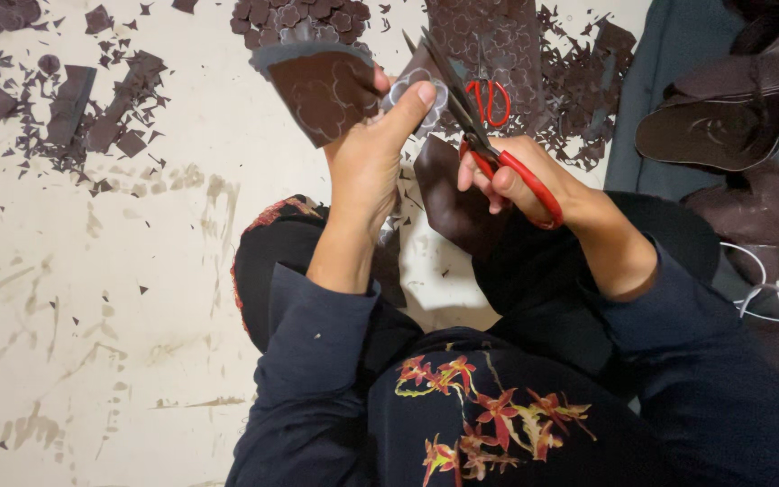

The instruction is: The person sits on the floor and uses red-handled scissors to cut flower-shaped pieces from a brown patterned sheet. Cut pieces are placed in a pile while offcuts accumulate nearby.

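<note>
The left hand [367, 167] pinches a sheet of dark brown leather-like material [331, 86] between thumb and fingers, holding it up over the pale floor [137, 298]. The sheet looks thin and a little stiff, with a grey edge and flower outlines drawn on it in pale lines; one scalloped flower shape sits right under the thumb. The right hand [520, 176] is closed through the red handles of a pair of scissors [475, 122], whose dark blades point up into the sheet's edge beside the flower. The two hands are close together, not quite touching. Around them the floor is strewn with small jagged offcuts [92, 117], and a heap of finished flower pieces [304, 20] lies just beyond. Off to the right rests a dark sandal [732, 126], smooth and curved.
</note>
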The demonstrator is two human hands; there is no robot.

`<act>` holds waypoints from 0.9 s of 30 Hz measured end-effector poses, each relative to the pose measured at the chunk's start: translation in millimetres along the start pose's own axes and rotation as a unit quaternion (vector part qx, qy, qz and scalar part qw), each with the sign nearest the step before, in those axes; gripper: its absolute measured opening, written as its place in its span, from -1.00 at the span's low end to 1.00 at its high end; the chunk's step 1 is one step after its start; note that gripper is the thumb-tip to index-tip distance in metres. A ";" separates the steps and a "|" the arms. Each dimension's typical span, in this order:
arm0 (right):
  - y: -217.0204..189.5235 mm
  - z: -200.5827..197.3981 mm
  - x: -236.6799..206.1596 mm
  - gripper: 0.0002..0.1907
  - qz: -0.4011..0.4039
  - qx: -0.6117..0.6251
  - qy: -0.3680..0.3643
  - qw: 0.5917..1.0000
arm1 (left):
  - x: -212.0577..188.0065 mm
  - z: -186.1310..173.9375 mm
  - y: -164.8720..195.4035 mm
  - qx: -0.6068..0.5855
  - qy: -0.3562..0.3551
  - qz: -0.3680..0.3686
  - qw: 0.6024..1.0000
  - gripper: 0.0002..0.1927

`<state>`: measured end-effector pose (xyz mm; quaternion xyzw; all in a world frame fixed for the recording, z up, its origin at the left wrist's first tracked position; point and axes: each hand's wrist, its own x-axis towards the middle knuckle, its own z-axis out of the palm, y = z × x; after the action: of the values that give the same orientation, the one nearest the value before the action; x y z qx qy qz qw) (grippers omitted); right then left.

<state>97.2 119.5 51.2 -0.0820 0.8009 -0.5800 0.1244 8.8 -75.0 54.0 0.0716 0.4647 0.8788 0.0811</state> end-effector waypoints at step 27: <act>3.2 8.6 1.2 -0.03 -0.003 0.048 -0.017 0.999 | 0.9 -2.7 1.3 -0.019 0.004 -0.019 1.000 -0.60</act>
<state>98.6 112.4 45.4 -0.0883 0.7699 -0.6164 0.1397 7.2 -77.6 53.6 0.0576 0.4496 0.8860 0.0976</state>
